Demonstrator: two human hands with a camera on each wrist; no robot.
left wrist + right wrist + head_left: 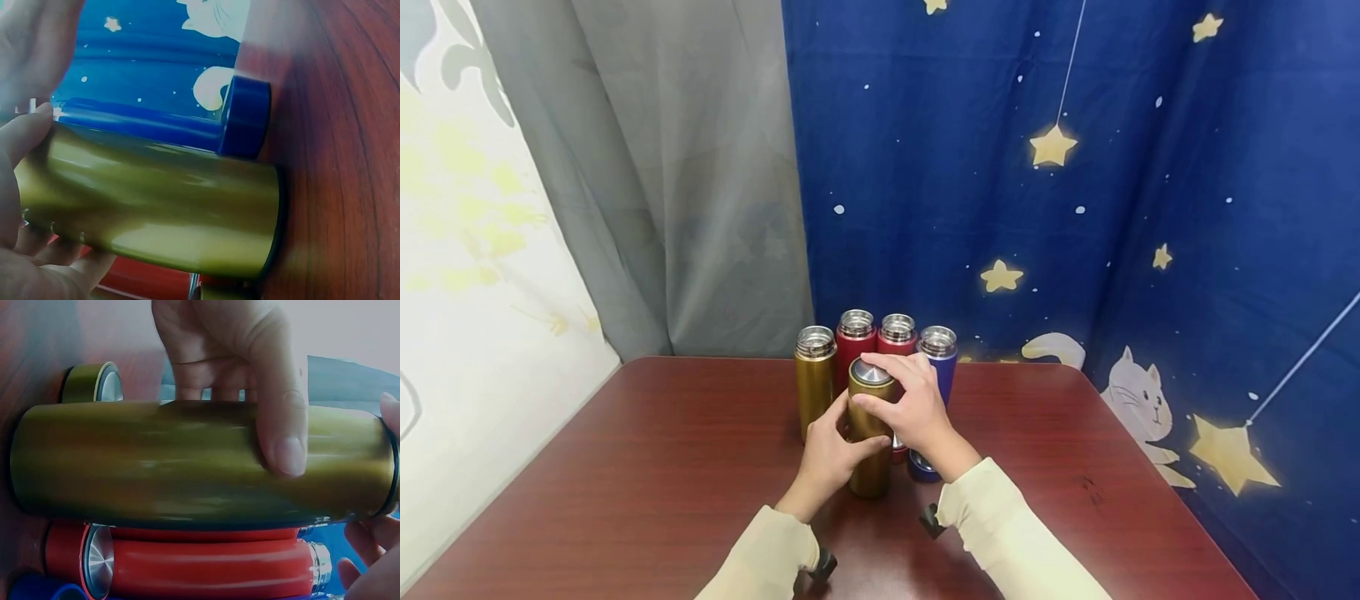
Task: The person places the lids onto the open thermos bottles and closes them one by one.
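A gold thermos flask [869, 421] stands upright near the middle of the table, a lid with a silver top [871, 373] on it. My left hand [833, 452] grips its body from the left, with the thumb across the near side. From the right, my right hand [917, 407] holds the lid between thumb and fingers. Behind stand another gold flask [815, 387], two red flasks [855, 343] and a blue flask [947, 375], all with bare steel necks. The right wrist view shows a gold lid [82, 384] and a red lid [65, 553] on the table.
A blue lid [922, 468] lies in front of the blue flask. The reddish-brown table [700, 467] reaches back to a grey curtain [730, 208] and a blue starry curtain [925, 167]. A pale patterned curtain [490, 292] hangs along the left.
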